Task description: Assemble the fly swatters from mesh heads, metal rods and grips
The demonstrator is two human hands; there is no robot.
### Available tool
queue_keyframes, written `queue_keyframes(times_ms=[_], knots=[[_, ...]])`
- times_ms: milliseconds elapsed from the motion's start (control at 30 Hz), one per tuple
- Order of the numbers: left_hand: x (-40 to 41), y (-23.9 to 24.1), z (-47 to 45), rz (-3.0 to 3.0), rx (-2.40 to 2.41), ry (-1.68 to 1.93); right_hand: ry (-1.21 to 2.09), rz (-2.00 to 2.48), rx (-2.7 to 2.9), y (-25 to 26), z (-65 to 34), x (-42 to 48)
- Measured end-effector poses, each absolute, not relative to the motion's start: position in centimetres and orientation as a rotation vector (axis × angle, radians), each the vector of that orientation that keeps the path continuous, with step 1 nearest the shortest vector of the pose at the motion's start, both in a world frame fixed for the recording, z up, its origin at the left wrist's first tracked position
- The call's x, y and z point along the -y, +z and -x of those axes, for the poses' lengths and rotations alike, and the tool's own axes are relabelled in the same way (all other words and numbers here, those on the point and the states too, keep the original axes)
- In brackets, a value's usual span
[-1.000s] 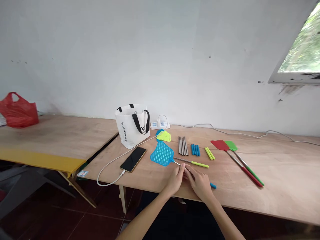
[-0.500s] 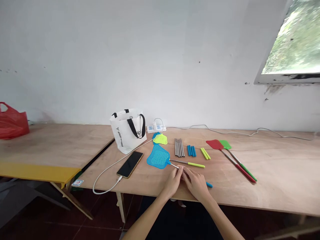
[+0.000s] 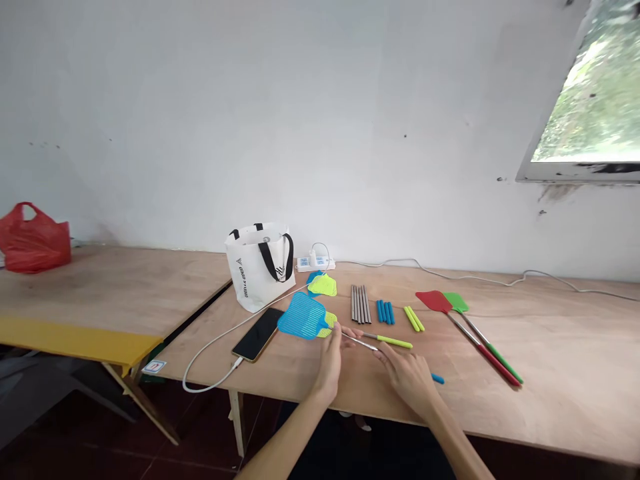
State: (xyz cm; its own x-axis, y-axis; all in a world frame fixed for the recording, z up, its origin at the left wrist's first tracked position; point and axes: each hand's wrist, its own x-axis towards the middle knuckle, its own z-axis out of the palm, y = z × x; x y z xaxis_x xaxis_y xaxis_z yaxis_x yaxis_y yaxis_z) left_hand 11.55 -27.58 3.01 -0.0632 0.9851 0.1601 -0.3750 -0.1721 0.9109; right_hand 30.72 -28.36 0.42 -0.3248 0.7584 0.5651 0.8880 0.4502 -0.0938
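Note:
A blue fly swatter [image 3: 301, 316] is between my hands, its mesh head pointing left. My left hand [image 3: 331, 357] grips the thin metal rod just behind the head. Further down, my right hand [image 3: 406, 375] is closed around the lower rod, hiding part of it. A blue handle end [image 3: 437, 378] sticks out past the right hand, in line with the rod. Beneath and behind lies a yellow-green fly swatter, its handle [image 3: 395, 342] showing and its head [image 3: 327, 325] partly covered by the blue one.
Metal tubes [image 3: 361, 305], blue grips [image 3: 385, 312] and yellow-green grips [image 3: 414, 319] lie behind my hands. Red [image 3: 434, 301] and green [image 3: 456, 302] swatters lie right. Left are a charging phone [image 3: 257, 335] and a white bag [image 3: 260, 270]. Loose heads [image 3: 323, 285] lie near the power strip [image 3: 316, 264].
My hands have moved apart along the rod, and more metal shows between them. The blue head has shifted left, and the blue handle end right. The view has shifted slightly.

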Motion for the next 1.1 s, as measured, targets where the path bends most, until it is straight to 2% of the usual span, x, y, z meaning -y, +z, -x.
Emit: queue_keyframes(times_ms=[133,233,567,733,867,1100], knots=[[25.6,5.5,-7.1,-0.897,-0.855,1.761,-0.29,1.331,2.15,1.6,-35.9,27.3],[25.2,7.5,-4.2,-0.964,-0.867,1.889,-0.389,1.223,2.119,2.7,-39.2,26.8],[28.5,11.6,-2.4,-1.025,-0.808,2.011,-0.488,1.228,1.926,5.8,-44.6,28.7],[27.6,11.2,-1.8,-0.951,-0.806,1.843,-0.435,1.269,1.867,6.1,-45.0,29.0],[26.9,10.1,-3.4,-0.976,-0.842,1.866,-0.415,1.268,1.93,6.4,-42.8,29.2],[30.6,6.5,-12.2,-1.34,-0.812,1.34,-0.312,1.14,2.064,5.0,-30.7,30.6]])
